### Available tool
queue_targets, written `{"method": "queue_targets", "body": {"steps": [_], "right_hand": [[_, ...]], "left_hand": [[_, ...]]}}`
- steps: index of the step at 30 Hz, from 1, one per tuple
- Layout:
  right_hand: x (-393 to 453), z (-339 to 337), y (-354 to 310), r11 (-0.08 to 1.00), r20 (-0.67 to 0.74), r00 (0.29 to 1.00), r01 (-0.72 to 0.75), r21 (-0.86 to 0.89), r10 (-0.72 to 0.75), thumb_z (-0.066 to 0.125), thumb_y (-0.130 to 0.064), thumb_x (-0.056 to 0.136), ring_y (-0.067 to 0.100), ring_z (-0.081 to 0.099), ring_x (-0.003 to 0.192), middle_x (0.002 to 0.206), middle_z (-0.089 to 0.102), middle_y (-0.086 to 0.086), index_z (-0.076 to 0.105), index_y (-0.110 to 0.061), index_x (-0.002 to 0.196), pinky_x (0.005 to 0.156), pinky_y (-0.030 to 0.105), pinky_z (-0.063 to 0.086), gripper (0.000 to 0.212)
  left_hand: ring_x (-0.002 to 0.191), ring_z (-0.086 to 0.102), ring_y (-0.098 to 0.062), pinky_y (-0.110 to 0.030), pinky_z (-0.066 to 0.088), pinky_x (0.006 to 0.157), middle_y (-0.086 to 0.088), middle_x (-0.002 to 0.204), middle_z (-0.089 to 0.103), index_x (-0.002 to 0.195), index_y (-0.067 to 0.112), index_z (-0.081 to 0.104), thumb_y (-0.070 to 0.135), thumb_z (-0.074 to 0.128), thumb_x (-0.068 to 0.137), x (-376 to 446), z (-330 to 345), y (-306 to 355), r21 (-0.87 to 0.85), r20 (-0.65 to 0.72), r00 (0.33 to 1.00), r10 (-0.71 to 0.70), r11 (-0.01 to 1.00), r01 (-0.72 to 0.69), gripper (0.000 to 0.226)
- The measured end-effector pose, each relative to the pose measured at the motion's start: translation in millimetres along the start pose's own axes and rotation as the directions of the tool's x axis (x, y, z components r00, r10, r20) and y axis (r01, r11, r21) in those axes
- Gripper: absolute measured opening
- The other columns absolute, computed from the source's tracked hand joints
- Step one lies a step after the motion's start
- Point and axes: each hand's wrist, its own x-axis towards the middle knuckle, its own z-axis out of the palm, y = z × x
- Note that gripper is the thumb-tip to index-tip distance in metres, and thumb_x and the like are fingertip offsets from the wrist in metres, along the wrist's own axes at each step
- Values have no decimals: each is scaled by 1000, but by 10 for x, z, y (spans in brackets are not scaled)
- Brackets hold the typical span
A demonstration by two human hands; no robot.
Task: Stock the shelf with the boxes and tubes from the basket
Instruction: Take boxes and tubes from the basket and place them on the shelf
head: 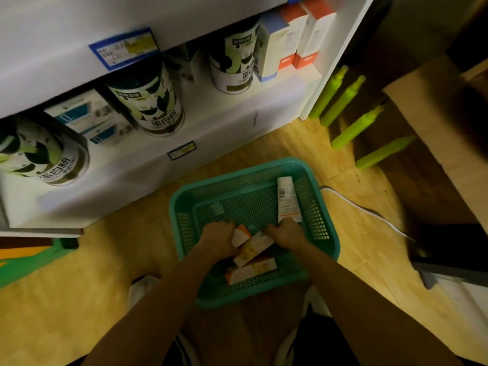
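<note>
Down inside the green basket (324, 207), both hands among the orange-and-white boxes (254, 247). Left hand (220, 237) curled over the end of one box (241, 235), fingers bent around it. Right hand (284, 233) knuckles up at the far end of the middle box, fingers bent down; cannot tell whether gripping or only resting. Three boxes counted, piled crosswise between and just below the hands, lowest one (250, 272) nearest the body. One white tube (287, 199) lying flat just beyond the right hand, touching its knuckles, cap end away, along the basket's right wall. Basket sitting on the wooden floor (79, 299), between the knees.

Beyond the hands, white shelf (211, 122). Three round tins (148, 101) with green-and-black labels standing along it, left of and above the left hand. Two blue-and-white cartons (87, 114) stacked between the left pair of tins. Three tall upright cartons (290, 38) at the shelf's right end, one blue-edged, two orange-based. Two price tags (124, 47) on the shelf edges. Right of the right hand, four green posts (343, 101) and a white cable (369, 212) on the floor.
</note>
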Motion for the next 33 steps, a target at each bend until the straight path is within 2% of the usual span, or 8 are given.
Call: {"method": "queue_targets", "body": {"steps": [2, 6, 9, 15, 19, 24, 28, 33], "right_hand": [[45, -67, -54, 998, -11, 998, 59, -12, -59, 72, -37, 86, 16, 58, 73, 87, 64, 6, 64, -8, 94, 52, 21, 37, 31], [81, -205, -206, 992, 19, 992, 124, 29, -124, 80, -34, 79, 20, 60, 92, 108, 67, 8, 66, -5, 115, 76, 29, 45, 49], [-9, -348, -396, 985, 33, 984, 172, 19, -173, 83, -30, 77, 22, 61, 93, 104, 66, 8, 66, -5, 111, 83, 36, 51, 46], [-399, -765, -857, 919, -49, 923, 375, -121, -383, 82, -30, 75, 23, 66, 88, 100, 72, 11, 72, -9, 103, 72, 35, 51, 36], [-835, -1176, -1268, 890, -92, 886, 455, -4, -454, 83, -22, 76, 22, 64, 97, 104, 69, 7, 70, -8, 108, 79, 33, 49, 37], [-1409, -1594, -1736, 827, -237, 850, 519, 215, -471, 93, -25, 60, 16, 68, 92, 95, 74, 3, 73, -5, 98, 85, 30, 55, 47], [-2073, -1886, -2082, 719, -311, 782, 621, 313, -540, 88, -20, 72, 12, 63, 74, 82, 69, -1, 71, -10, 96, 53, 12, 48, 31], [-2730, -2047, -2481, 498, -453, 656, 754, 428, -604, 82, -29, 80, 23, 70, 81, 91, 74, 10, 70, -10, 102, 67, 32, 58, 32]], "left_hand": [[100, 65, -24, -35, 55, 83, -3, 111, 66, 117, 21, 55, 56, 71, 72, -6, -30, 21, -27, -11, 999, -31, 999, 30, 60], [99, 65, -23, -39, 56, 86, -2, 110, 66, 116, 20, 55, 65, 70, 71, -74, -213, -6, -156, -67, 995, -78, 985, 67, 66], [110, 63, -25, -37, 54, 90, -5, 123, 64, 130, 19, 51, 59, 72, 76, -179, -509, -54, -189, -126, 989, -72, 981, 48, 71], [107, 64, -27, -38, 54, 84, -5, 122, 65, 135, 18, 48, 55, 73, 79, -517, -1300, -97, -257, -256, 963, -83, 966, 14, 71], [94, 66, -23, -33, 49, 71, 4, 99, 60, 117, 25, 49, 60, 67, 79, -908, -1787, 1, -282, -509, 855, -99, 958, -57, 55], [94, 69, -26, -41, 57, 80, 0, 108, 70, 127, 31, 45, 54, 68, 70, -1492, -2464, 182, -415, -622, 764, -173, 900, -134, 65], [94, 69, -24, -38, 55, 79, 4, 105, 71, 124, 38, 44, 59, 64, 67, -2007, -2948, 284, -388, -736, 652, -181, 902, -187, 64], [95, 66, -14, -29, 51, 86, 8, 113, 68, 128, 35, 46, 57, 65, 84, -2692, -3518, 312, -293, -858, 501, -111, 908, -300, 53]]}}
